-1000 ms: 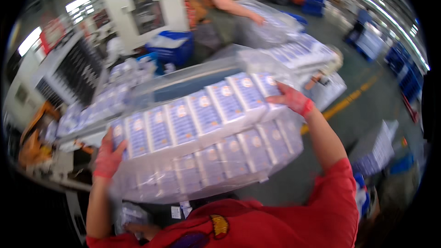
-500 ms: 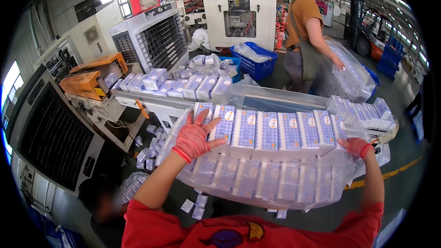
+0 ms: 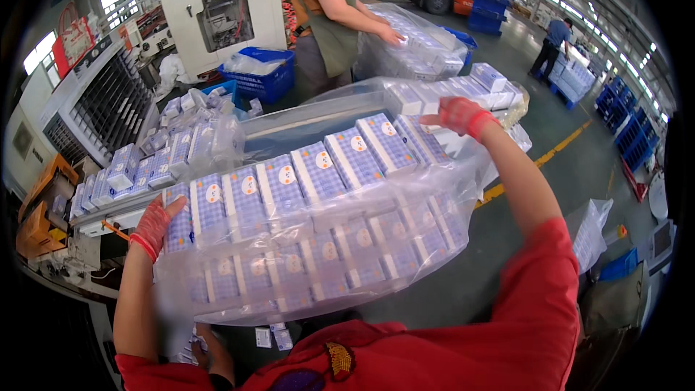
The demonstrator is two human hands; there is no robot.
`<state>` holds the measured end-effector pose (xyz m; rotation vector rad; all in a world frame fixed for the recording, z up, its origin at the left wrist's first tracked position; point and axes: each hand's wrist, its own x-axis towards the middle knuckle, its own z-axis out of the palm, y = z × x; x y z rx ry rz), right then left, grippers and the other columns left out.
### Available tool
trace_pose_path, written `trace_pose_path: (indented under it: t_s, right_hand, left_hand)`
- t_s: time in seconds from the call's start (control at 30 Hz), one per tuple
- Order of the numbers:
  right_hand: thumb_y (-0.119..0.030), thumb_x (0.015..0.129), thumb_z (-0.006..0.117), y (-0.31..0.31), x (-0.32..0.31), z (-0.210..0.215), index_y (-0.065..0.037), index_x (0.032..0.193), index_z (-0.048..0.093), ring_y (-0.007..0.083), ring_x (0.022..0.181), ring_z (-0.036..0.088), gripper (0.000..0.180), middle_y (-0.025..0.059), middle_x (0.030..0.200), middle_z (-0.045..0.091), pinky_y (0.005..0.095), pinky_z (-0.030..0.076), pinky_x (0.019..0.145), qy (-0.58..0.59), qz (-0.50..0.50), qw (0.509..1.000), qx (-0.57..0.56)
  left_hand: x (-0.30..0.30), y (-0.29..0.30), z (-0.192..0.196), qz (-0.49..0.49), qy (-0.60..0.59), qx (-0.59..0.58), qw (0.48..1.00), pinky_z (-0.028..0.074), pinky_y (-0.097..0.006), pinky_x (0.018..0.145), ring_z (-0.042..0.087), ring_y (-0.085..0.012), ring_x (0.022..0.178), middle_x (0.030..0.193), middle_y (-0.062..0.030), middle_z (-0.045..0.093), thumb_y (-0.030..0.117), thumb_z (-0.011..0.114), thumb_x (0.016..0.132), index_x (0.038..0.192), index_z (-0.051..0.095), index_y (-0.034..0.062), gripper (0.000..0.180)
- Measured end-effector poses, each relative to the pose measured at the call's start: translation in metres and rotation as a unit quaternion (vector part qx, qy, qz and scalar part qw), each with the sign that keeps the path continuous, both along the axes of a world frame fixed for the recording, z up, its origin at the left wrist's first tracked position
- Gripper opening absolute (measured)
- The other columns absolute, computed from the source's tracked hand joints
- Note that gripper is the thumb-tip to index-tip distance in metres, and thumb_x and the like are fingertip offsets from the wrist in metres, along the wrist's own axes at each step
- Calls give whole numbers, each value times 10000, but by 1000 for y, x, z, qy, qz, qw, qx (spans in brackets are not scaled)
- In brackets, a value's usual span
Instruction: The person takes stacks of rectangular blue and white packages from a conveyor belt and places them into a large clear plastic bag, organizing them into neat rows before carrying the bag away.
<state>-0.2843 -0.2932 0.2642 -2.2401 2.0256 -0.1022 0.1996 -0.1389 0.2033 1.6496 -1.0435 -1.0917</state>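
Observation:
A row of blue-checked, white-striped packs (image 3: 277, 187), which look like tissue packs, lies on top of a clear plastic bag (image 3: 318, 304); more such packs show through the film below. My left hand (image 3: 150, 226), in a red glove with bare fingertips, presses against the left end of the row, its thumb spread over the end pack. Raised by the right end is my right hand (image 3: 460, 116), gloved alike, thumb stretched out to the left and nothing in its grasp. Behind it, further packs (image 3: 489, 78) sit on the far right of the bench.
A metal conveyor table (image 3: 304, 119) runs behind the bag, with packs (image 3: 145, 166) at its left. Beyond stand a blue crate (image 3: 269, 80) and a co-worker (image 3: 326, 14) handling a bagged bundle (image 3: 416, 47). Someone's arm (image 3: 213, 355) reaches in at lower left near loose packs (image 3: 272, 337).
My view has turned to the right. My right hand has come off the row's right end and lifted to the far side; my left hand has shifted to the row's left end.

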Motion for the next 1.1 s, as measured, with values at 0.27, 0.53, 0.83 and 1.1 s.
trace_pose_path:
  t_s: [0.27,0.53,0.83,1.1]
  right_hand:
    - [-529,601,638,1,21,-51,26,1234,273,239,1036,458,918,164,1135,454,303,353,875,-331,157,917,156]
    - [-564,618,602,86,-25,-55,15,1228,282,245,995,495,900,195,1090,486,303,381,834,-188,57,961,196]
    - [-521,688,547,165,-32,0,8,1221,280,283,903,536,796,160,976,552,385,361,861,90,135,972,171]
    - [-198,646,526,159,-45,-17,-141,774,527,216,693,546,140,31,637,533,423,282,936,326,264,908,9]
  left_hand:
    - [-16,-2,-1,-37,77,32,996,457,-287,690,536,-152,827,989,-60,535,286,588,738,1153,407,44,513]
    - [-32,61,-10,-79,-24,17,996,322,-251,871,430,-144,983,1113,-83,448,184,548,778,1264,229,-8,612]
    - [1,122,35,-230,-229,196,925,387,-277,800,515,-203,939,1078,-134,507,171,531,768,1303,115,73,685]
    - [-17,99,70,-449,-614,217,611,359,-362,822,573,-202,729,657,-66,603,672,464,600,885,604,116,641]
